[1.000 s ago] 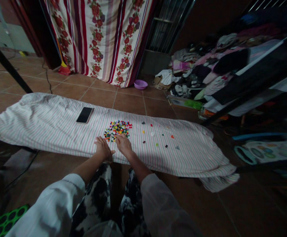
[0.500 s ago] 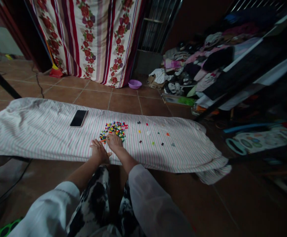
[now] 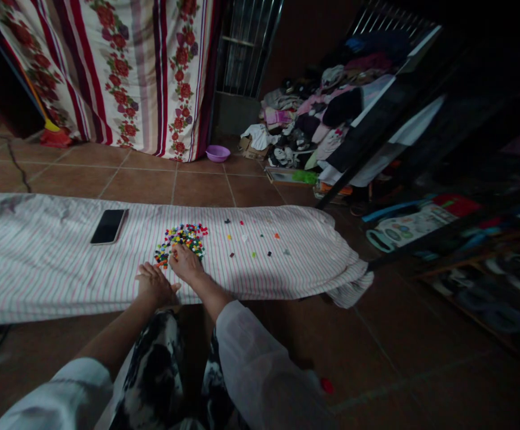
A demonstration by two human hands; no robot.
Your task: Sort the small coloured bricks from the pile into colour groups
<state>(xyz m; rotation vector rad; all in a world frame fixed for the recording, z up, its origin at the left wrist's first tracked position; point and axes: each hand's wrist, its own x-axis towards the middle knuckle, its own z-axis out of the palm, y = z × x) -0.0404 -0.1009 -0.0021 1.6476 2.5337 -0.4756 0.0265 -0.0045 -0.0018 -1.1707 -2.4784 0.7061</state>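
Note:
A heap of tiny multicoloured pieces (image 3: 188,235), like small plastic bricks or beads, lies on the striped cloth (image 3: 62,263). At the heap's near edge, my right hand (image 3: 187,263) has its fingers bent together in a pinch among the pieces. Whatever is between those fingertips is too small to make out. My left hand (image 3: 156,286) rests on the cloth at the near left of the heap, palm down, fingers stretched out and holding nothing. To the right, single pieces are spaced out in loose rows, among them an orange piece (image 3: 276,236) and a black piece (image 3: 269,254).
A phone (image 3: 108,227) lies on the cloth left of the heap. Beyond the cloth are a purple basin (image 3: 218,153), a floral curtain (image 3: 143,77) and a pile of clothes (image 3: 313,113). A dark slanting bar (image 3: 344,179) stands behind the cloth's right end.
The view has swung to the right, so everything appears further left. Both hands keep nearly the same places beside the heap, the right one still with its fingertips at the pieces.

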